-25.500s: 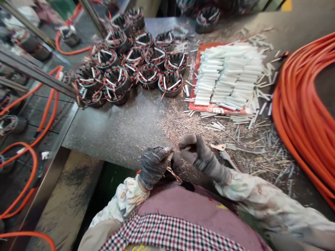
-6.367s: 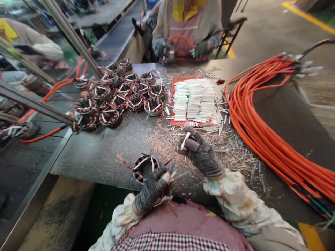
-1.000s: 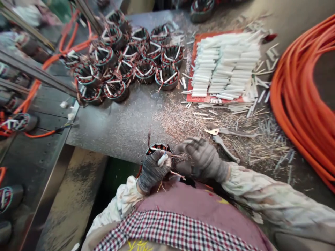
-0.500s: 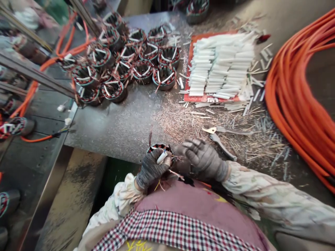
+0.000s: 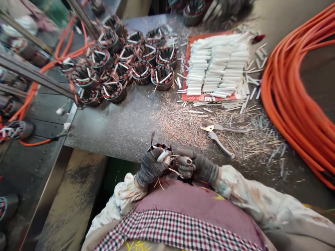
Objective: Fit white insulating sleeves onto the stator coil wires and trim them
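My left hand (image 5: pixel 153 166), in a grey glove, is closed round a motor stator (image 5: pixel 159 145) at the table's front edge. A short white sleeve tube (image 5: pixel 162 156) sticks out under its thumb. My right hand (image 5: pixel 188 164), gloved too, pinches thin wires (image 5: pixel 176 156) that come out of the stator's right side. Another light-coloured twisted lead (image 5: pixel 175 172) hangs below, and a dark wire bundle (image 5: pixel 152 138) stands up at the rim. My fingers hide most of the stator.
Several wound stators (image 5: pixel 141 71) stand at the back left. White sleeve tubes (image 5: pixel 217 66) lie stacked on a red sheet (image 5: pixel 186 85). Cutting pliers (image 5: pixel 214 134) rest among wire clippings (image 5: pixel 172 122). An orange cable coil (image 5: pixel 280 83) lies right. A gloved hand of another person (image 5: pixel 231 7) shows at the far edge.
My right hand has come in left and down from above the table, its spread fingers now closed on wires. The other person's gloved hand has appeared at the back. My left hand keeps its hold.
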Available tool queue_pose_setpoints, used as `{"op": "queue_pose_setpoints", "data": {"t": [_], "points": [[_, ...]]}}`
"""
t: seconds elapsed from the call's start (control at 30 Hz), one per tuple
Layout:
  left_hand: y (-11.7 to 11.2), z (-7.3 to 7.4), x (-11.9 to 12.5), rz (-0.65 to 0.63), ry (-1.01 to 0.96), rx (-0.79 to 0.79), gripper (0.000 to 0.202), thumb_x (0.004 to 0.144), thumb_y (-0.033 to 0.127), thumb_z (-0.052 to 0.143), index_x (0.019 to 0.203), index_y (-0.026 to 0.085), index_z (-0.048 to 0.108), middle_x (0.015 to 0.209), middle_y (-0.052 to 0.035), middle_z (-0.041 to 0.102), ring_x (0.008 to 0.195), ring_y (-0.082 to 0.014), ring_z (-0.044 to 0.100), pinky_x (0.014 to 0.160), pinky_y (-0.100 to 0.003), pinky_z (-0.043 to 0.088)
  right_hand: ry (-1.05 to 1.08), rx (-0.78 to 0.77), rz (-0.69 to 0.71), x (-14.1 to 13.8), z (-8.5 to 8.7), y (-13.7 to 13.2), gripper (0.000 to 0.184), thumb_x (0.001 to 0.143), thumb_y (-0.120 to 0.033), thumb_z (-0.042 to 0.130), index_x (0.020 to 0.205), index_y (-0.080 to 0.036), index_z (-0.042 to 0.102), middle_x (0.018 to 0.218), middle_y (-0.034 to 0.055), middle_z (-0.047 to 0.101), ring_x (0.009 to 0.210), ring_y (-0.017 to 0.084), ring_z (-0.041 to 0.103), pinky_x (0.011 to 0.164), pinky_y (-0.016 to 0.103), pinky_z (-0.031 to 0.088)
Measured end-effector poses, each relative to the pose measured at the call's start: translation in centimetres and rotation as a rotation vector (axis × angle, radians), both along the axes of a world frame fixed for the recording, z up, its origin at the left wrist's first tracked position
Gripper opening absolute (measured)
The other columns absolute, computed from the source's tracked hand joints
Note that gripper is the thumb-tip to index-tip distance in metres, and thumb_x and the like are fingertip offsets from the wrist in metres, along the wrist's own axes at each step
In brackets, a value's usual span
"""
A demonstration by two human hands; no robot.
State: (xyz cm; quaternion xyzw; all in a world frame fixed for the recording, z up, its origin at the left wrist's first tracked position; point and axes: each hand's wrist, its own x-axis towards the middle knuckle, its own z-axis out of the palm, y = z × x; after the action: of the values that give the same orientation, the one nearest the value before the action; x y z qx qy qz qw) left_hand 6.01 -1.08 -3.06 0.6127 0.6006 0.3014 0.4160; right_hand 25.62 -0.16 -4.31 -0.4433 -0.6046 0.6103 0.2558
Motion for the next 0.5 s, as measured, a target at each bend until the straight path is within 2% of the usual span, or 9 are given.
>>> {"op": "queue_pose_setpoints", "data": {"t": [0.07, 0.1, 0.17, 0.2, 0.23, 0.3, 0.33, 0.4, 0.5], "points": [[-0.1, -0.5, 0.0, -0.013, 0.045, 0.057, 0.016, 0.082, 0.030, 0.065, 0.069, 0.021, 0.066, 0.066, -0.0022, 0.070, 0.060, -0.0153, 0.062, 0.064, -0.028, 0.051, 0.027, -0.046, -0.015, 1.0, 0.5, -0.8, 0.055, 0.109, -0.042, 0.013, 0.055, -0.035, 0.016, 0.035, -0.0074, 0.018, 0.031, 0.015, 0.030, 0.035, 0.029, 0.042], [-0.1, -0.7, 0.0, -0.022, 0.051, 0.069, 0.016, 0.082, 0.030, 0.065, 0.069, 0.021, 0.065, 0.066, -0.0018, 0.069, 0.060, -0.0148, 0.062, 0.063, -0.027, 0.051, 0.006, -0.024, -0.065, 1.6, 0.7, -0.9, 0.057, 0.109, -0.044, 0.015, 0.053, -0.036, 0.022, 0.037, -0.0069, 0.022, 0.034, 0.015, 0.033, 0.038, 0.029, 0.044], [-0.1, -0.7, -0.1, -0.034, 0.041, 0.060, 0.016, 0.083, 0.031, 0.065, 0.070, 0.022, 0.065, 0.065, -0.0007, 0.068, 0.058, -0.0141, 0.061, 0.061, -0.026, 0.050, -0.075, 0.077, -0.169, 2.7, 1.0, -0.4, 0.055, 0.106, -0.051, 0.034, 0.055, -0.032, 0.046, 0.046, -0.0032, 0.044, 0.051, 0.016, 0.049, 0.049, 0.027, 0.051], [-0.1, -0.6, 0.0, -0.037, 0.031, 0.053, 0.015, 0.083, 0.030, 0.065, 0.070, 0.022, 0.065, 0.065, -0.0003, 0.068, 0.058, -0.0140, 0.061, 0.060, -0.025, 0.050, -0.118, 0.138, -0.183, 3.0, 1.0, 0.0, 0.047, 0.101, -0.052, 0.049, 0.062, -0.028, 0.058, 0.056, 0.0000, 0.056, 0.064, 0.018, 0.057, 0.056, 0.027, 0.054], [-0.2, -0.4, 0.1, -0.033, 0.028, 0.049, 0.014, 0.083, 0.029, 0.066, 0.071, 0.022, 0.066, 0.065, -0.0003, 0.069, 0.059, -0.0143, 0.062, 0.060, -0.025, 0.050, -0.156, 0.199, -0.156, 3.1, 0.9, 0.5, 0.036, 0.094, -0.050, 0.061, 0.070, -0.024, 0.066, 0.067, 0.0037, 0.064, 0.076, 0.020, 0.061, 0.064, 0.029, 0.055], [-0.8, -0.4, 0.4, 0.008, 0.054, 0.068, 0.011, 0.085, 0.027, 0.066, 0.077, 0.021, 0.069, 0.071, -0.0018, 0.073, 0.063, -0.0162, 0.067, 0.063, -0.027, 0.053, -0.195, 0.275, -0.049, 2.8, 0.6, 1.3, 0.025, 0.084, -0.045, 0.074, 0.077, -0.022, 0.070, 0.078, 0.0085, 0.069, 0.086, 0.025, 0.061, 0.072, 0.034, 0.052], [-1.3, -0.5, 0.7, 0.049, 0.080, 0.101, 0.009, 0.087, 0.027, 0.066, 0.082, 0.021, 0.071, 0.077, -0.0033, 0.076, 0.067, -0.0179, 0.070, 0.066, -0.029, 0.055, -0.176, 0.262, 0.009, 2.4, 0.3, 1.3, 0.025, 0.084, -0.046, 0.074, 0.077, -0.022, 0.069, 0.078, 0.0089, 0.068, 0.084, 0.025, 0.060, 0.073, 0.035, 0.049], [-2.6, -1.4, 1.0, 0.166, 0.145, 0.207, 0.014, 0.091, 0.030, 0.065, 0.096, 0.021, 0.075, 0.089, -0.0064, 0.080, 0.078, -0.0214, 0.075, 0.073, -0.033, 0.058, -0.077, 0.152, 0.101, 1.3, 0.1, 0.7, 0.038, 0.094, -0.054, 0.060, 0.073, -0.022, 0.064, 0.069, 0.0053, 0.061, 0.071, 0.021, 0.055, 0.066, 0.033, 0.045], [-4.0, -3.5, 0.5, 0.315, 0.262, 0.436, 0.020, 0.093, 0.034, 0.065, 0.104, 0.022, 0.076, 0.094, -0.0089, 0.081, 0.081, -0.0243, 0.077, 0.076, -0.036, 0.058, 0.116, -0.157, 0.175, 0.4, 0.6, -1.6, 0.055, 0.104, -0.060, 0.035, 0.070, -0.022, 0.055, 0.058, -0.0012, 0.047, 0.055, 0.016, 0.045, 0.054, 0.030, 0.038]]}}
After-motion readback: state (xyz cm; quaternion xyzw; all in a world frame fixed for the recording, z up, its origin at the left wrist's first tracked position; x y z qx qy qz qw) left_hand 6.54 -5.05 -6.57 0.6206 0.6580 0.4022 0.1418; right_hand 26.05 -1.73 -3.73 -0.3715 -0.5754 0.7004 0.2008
